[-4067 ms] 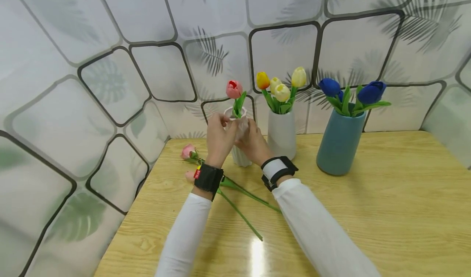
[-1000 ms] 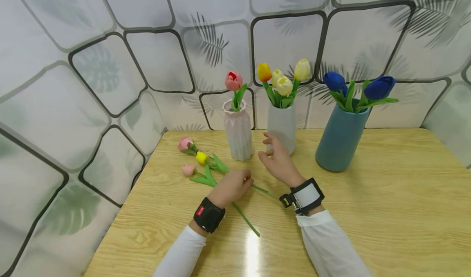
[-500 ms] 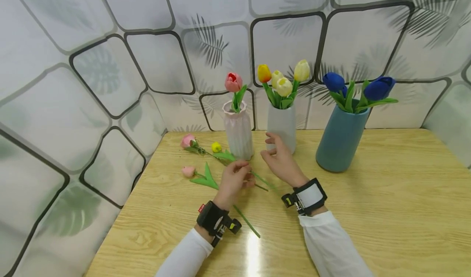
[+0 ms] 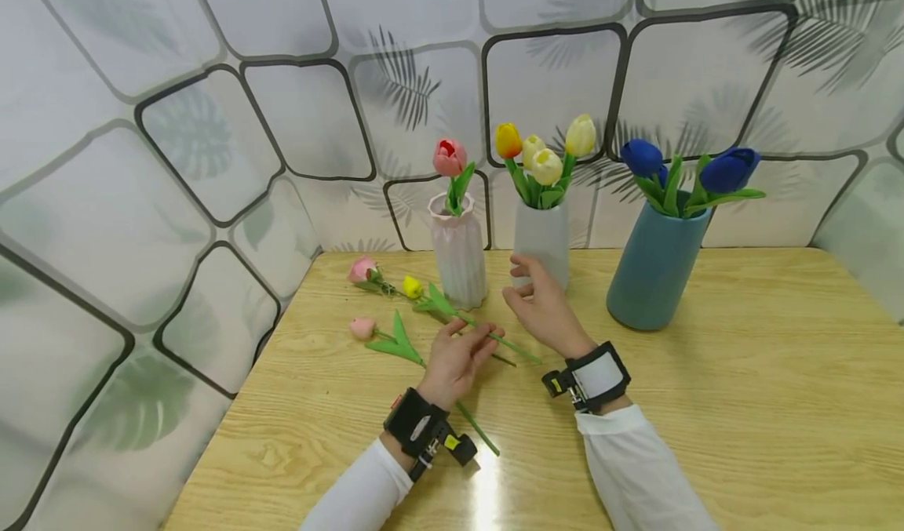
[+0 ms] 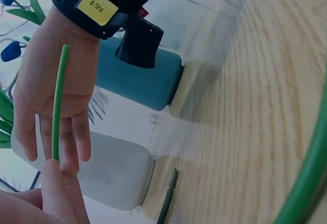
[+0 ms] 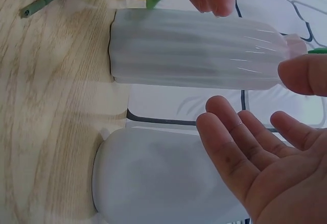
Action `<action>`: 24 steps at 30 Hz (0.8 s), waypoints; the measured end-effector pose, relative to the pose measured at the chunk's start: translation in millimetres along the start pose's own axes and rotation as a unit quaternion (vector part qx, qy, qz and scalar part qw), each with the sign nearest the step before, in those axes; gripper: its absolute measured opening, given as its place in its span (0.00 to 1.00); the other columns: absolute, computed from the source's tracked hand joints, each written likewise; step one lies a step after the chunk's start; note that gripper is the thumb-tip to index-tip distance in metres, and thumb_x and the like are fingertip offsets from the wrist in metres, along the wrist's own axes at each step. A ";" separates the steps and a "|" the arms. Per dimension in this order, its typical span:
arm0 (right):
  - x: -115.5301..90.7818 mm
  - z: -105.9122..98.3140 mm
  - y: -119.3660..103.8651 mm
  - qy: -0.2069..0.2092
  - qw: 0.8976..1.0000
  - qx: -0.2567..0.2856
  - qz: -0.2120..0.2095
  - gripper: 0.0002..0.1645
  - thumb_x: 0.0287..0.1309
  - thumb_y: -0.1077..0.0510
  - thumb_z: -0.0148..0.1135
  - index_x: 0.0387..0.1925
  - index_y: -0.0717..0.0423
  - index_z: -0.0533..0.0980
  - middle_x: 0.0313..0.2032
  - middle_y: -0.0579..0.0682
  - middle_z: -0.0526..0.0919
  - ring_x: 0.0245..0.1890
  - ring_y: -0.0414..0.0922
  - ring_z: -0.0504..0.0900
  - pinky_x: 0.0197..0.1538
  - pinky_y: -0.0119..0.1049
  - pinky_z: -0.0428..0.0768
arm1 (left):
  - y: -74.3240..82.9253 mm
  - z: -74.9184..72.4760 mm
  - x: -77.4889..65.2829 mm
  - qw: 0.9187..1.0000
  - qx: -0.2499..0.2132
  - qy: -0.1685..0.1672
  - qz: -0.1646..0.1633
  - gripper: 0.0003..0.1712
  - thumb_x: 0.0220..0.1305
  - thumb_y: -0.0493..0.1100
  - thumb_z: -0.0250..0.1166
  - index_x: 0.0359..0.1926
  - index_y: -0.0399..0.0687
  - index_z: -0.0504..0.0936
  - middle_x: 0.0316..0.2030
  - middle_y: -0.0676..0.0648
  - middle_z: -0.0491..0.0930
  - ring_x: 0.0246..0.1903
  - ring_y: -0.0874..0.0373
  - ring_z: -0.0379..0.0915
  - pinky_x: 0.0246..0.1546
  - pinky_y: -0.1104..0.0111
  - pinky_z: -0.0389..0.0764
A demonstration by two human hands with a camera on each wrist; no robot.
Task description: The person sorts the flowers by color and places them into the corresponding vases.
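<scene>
My left hand [image 4: 455, 362] pinches the green stem [image 5: 59, 101] of a yellow tulip [image 4: 413, 286] between thumb and fingers, with the flower pointing to the far left. In the left wrist view the stem's free end stands up in front of my right hand [image 4: 547, 311]. That hand is held with fingers spread and loosely bent, in front of the white vase [image 4: 541, 237], holding nothing. Below my left hand lie a light pink tulip [image 4: 362, 328] and a pink rose [image 4: 363, 270]. The ribbed pale pink vase [image 4: 459, 260] behind holds one coral-pink tulip [image 4: 449, 158].
White and yellow-orange tulips [image 4: 547, 168] stand in the white vase. A teal vase [image 4: 657, 268] with blue tulips [image 4: 729, 170] is farther right. Patterned walls [image 4: 304, 123] border the wooden table [image 4: 763, 390] at the back and left.
Both hands have come away from the pale pink vase, leaving the coral-pink tulip in it. My left hand has lifted the yellow tulip off the others and turned. Lately my right hand barely moved.
</scene>
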State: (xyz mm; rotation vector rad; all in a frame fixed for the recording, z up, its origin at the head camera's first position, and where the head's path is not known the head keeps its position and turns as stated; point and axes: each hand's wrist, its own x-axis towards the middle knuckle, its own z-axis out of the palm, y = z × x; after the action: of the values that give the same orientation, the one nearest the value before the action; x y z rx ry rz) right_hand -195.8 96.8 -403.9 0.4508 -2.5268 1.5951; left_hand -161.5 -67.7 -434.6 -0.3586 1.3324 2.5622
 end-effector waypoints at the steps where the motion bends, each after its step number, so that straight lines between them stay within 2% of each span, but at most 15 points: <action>1: -0.2 0.1 0.1 0.000 1.000 -0.001 0.000 0.32 0.70 0.57 0.55 0.71 0.60 0.60 0.61 0.64 0.72 0.50 0.59 0.81 0.47 0.52 0.82 | -0.1 -0.2 -0.1 1.000 0.003 -0.004 0.002 0.26 0.70 0.27 0.56 0.60 0.35 0.52 0.40 0.41 0.79 0.36 0.58 0.84 0.41 0.74 0.82; 4: -0.5 0.9 2.3 -0.004 1.000 -0.007 0.000 0.31 0.70 0.58 0.55 0.70 0.61 0.62 0.61 0.65 0.73 0.50 0.59 0.81 0.46 0.52 0.82 | -0.4 0.4 -0.5 1.000 0.009 -0.013 0.011 0.17 0.70 0.27 0.56 0.50 0.38 0.57 0.38 0.43 0.81 0.35 0.59 0.84 0.40 0.75 0.82; 7: -1.1 1.8 5.6 -0.009 1.000 -0.011 0.006 0.30 0.70 0.57 0.55 0.69 0.61 0.63 0.60 0.65 0.74 0.50 0.60 0.81 0.48 0.52 0.81 | -0.1 1.6 -1.3 1.000 0.007 -0.019 0.023 0.16 0.70 0.27 0.56 0.44 0.42 0.56 0.35 0.45 0.83 0.33 0.60 0.84 0.37 0.75 0.83; 12: -1.1 -3.6 11.2 -0.018 1.000 -0.001 0.022 0.30 0.71 0.56 0.54 0.70 0.60 0.61 0.62 0.65 0.71 0.52 0.60 0.79 0.48 0.52 0.80 | 0.8 4.1 -1.9 0.998 0.020 -0.019 0.059 0.15 0.71 0.28 0.55 0.48 0.39 0.57 0.34 0.45 0.84 0.31 0.61 0.84 0.35 0.73 0.84; 16: -0.3 -13.9 12.8 -0.002 1.000 -0.013 0.015 0.30 0.72 0.57 0.54 0.70 0.62 0.61 0.61 0.67 0.72 0.51 0.62 0.79 0.47 0.53 0.80 | 1.4 3.6 -2.0 0.993 0.061 -0.011 0.103 0.15 0.71 0.29 0.55 0.52 0.35 0.59 0.36 0.41 0.85 0.32 0.60 0.84 0.39 0.68 0.85; 20: 0.5 -22.9 16.4 0.028 0.999 -0.035 0.009 0.28 0.72 0.57 0.53 0.69 0.62 0.63 0.59 0.67 0.74 0.51 0.62 0.80 0.46 0.54 0.81 | 4.1 1.6 -2.7 0.980 0.116 -0.016 0.159 0.17 0.71 0.29 0.56 0.55 0.32 0.60 0.43 0.30 0.83 0.35 0.55 0.84 0.41 0.65 0.85; 22: 1.1 -26.1 18.6 0.040 0.999 -0.034 0.011 0.28 0.72 0.57 0.53 0.69 0.61 0.62 0.58 0.66 0.74 0.51 0.62 0.79 0.47 0.54 0.80 | 6.3 1.3 -4.1 0.971 0.144 -0.022 0.191 0.21 0.70 0.29 0.57 0.58 0.32 0.59 0.45 0.29 0.81 0.37 0.50 0.85 0.41 0.65 0.84; 24: 1.7 -28.1 19.9 0.049 0.998 -0.027 0.014 0.28 0.72 0.58 0.53 0.69 0.61 0.62 0.57 0.65 0.73 0.51 0.61 0.78 0.46 0.54 0.79 | 8.6 1.3 -5.4 0.957 0.175 -0.028 0.231 0.25 0.70 0.28 0.56 0.62 0.33 0.57 0.45 0.28 0.78 0.40 0.42 0.84 0.42 0.62 0.85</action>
State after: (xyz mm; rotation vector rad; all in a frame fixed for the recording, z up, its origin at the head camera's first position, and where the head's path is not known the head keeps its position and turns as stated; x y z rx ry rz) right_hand -205.2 129.7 -408.3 0.3226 -2.5069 1.5138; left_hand -159.3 -71.9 -425.6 0.1074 2.0002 2.5664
